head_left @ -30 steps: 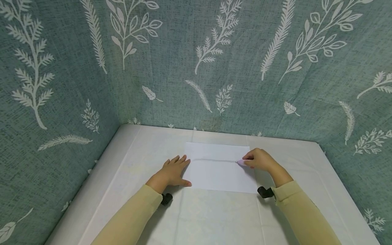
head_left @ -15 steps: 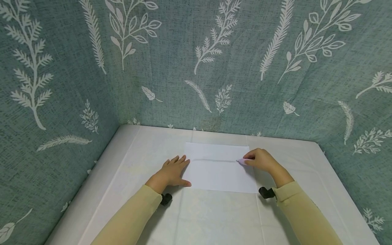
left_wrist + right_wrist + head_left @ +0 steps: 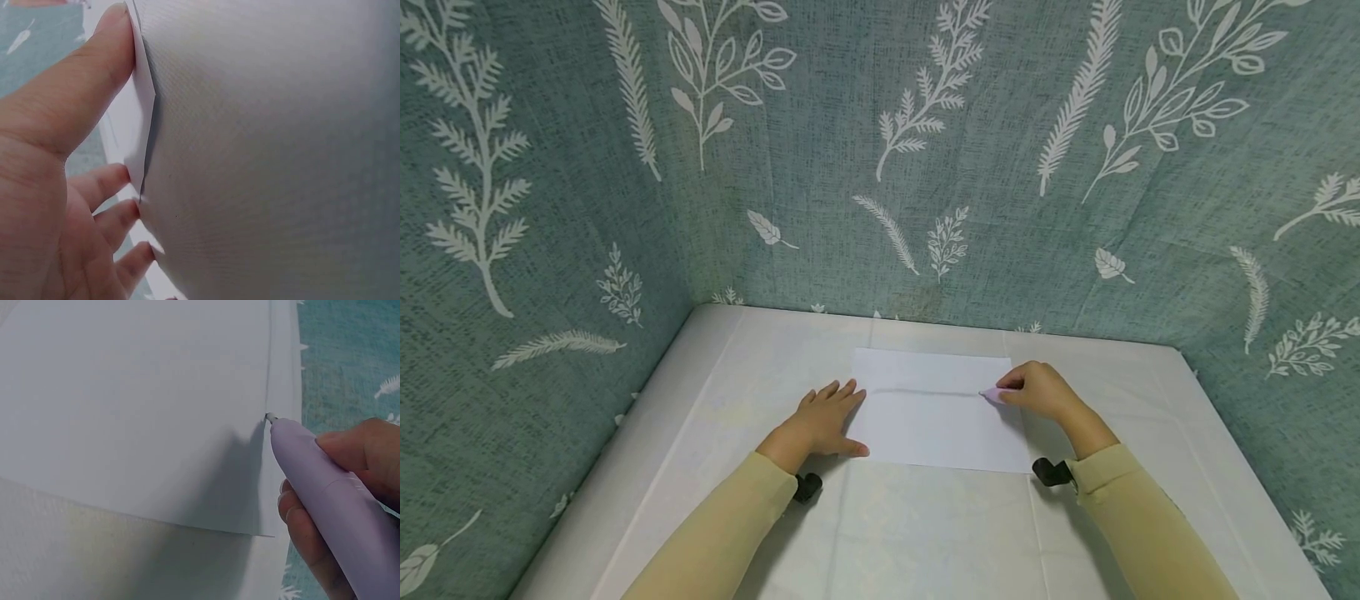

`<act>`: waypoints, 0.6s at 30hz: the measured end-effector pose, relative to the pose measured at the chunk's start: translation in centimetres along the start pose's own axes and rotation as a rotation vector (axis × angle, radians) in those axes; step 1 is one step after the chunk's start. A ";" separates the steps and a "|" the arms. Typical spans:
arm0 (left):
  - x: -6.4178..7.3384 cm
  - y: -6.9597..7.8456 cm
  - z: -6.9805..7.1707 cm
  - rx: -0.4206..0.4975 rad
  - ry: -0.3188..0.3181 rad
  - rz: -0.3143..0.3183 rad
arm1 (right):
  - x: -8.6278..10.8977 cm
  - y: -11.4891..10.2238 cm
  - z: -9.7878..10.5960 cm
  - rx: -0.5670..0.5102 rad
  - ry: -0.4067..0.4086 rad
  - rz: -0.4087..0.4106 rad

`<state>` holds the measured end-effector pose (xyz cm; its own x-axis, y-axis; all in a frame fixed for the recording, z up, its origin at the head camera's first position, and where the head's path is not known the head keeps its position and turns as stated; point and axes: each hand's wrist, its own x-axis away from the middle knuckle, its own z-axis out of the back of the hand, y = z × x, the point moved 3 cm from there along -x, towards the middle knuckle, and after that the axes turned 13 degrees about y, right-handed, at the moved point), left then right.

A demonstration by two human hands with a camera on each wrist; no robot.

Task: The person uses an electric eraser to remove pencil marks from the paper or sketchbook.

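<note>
A white sheet of paper (image 3: 936,433) lies flat on the white-covered table. Fingers spread, the left hand (image 3: 826,421) rests on the sheet's left edge; in the left wrist view its thumb (image 3: 94,75) touches the paper, whose near edge lifts slightly. The right hand (image 3: 1041,392) pinches a thick lilac pen (image 3: 331,487) with a small metal tip. That tip touches the sheet near its right edge, at the end of a faint line (image 3: 925,392) running across the paper. Whether the line is drawn or creased, I cannot tell. The rear of the pen lies out of frame.
The pale tablecloth (image 3: 940,533) has fold marks. Behind and on both sides hangs a green-blue curtain (image 3: 835,125) with white leaf patterns. A black wrist device (image 3: 1051,472) sits at the right cuff, and a similar black one (image 3: 807,488) at the left.
The right hand and pen have shifted very slightly, up and to the right. The left hand and the paper stay in place.
</note>
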<state>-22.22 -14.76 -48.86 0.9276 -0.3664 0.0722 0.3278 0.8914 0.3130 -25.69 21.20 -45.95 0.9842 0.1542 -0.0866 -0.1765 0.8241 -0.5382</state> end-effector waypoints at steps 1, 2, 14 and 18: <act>0.0 0.0 0.0 0.002 0.000 -0.001 | 0.0 0.0 0.0 0.000 -0.002 0.002; 0.0 0.0 0.1 0.005 0.000 -0.001 | -0.1 0.0 0.0 0.001 -0.005 0.004; 0.0 0.1 0.1 0.018 0.004 0.004 | -0.1 -0.4 -0.1 -0.001 -0.037 0.008; 0.0 0.1 0.0 0.013 0.003 0.004 | 0.0 -0.4 -0.1 0.002 -0.050 0.015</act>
<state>-22.19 -14.72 -48.81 0.9296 -0.3619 0.0702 0.3217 0.8893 0.3251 -25.65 20.83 -45.82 0.9797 0.1934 -0.0527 -0.1912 0.8227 -0.5354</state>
